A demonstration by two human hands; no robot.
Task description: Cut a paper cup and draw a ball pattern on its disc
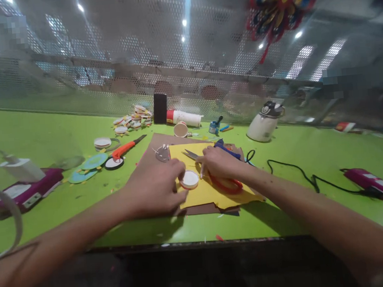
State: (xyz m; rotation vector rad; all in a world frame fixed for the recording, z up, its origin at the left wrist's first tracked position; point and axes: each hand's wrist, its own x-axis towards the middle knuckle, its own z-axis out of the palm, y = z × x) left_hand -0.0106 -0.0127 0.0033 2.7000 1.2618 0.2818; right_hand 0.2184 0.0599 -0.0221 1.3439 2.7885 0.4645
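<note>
A yellow paper sheet (pixel 212 191) lies on brown cardboard (pixel 155 149) on the green table. My left hand (pixel 155 189) is closed, its fingertips pinching a small round white disc with an orange rim (pixel 190 180) that rests on the yellow sheet. My right hand (pixel 218 162) lies on the sheet just right of the disc, fingers curled, a fingertip touching the disc's edge. Red-handled scissors (pixel 227 185) lie partly under this hand, blades pointing up left (pixel 190 154). Whether the hand grips them is unclear.
An orange utility knife (pixel 126 148), round paper discs (pixel 94 162) and a pile of small circles (pixel 134 121) lie to the left. A paper cup (pixel 180 129), tube (pixel 185 117), white kettle (pixel 263 124), black cable (pixel 301 174) and magenta boxes (pixel 374 183) surround the sheet. A perforated screen (pixel 105 79) stands behind.
</note>
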